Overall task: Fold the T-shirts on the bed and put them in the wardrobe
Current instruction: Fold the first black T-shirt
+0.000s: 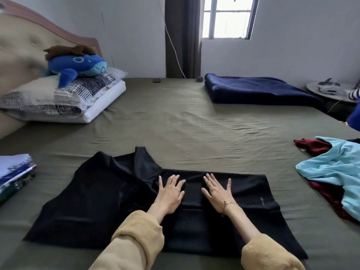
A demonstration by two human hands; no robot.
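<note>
A black T-shirt [93, 201] lies spread on the olive bed sheet [194, 133] right in front of me, its right side folded over into a flat panel. My left hand [170, 193] presses flat on the shirt near its middle, fingers straight and spread. My right hand [218, 191] lies flat on the folded panel a little to the right, fingers straight too, with a thin bracelet at the wrist. A heap of unfolded shirts waits at the right edge: a light blue T-shirt [335, 172] over a dark red T-shirt [313, 146]. The wardrobe is not in view.
A stack of folded clothes [13, 174] sits at the left edge. Pillows [64, 100] with a blue plush whale [78, 67] lie at the headboard. A folded navy blanket [257, 90] occupies the far right corner, beside a round side table [331, 92].
</note>
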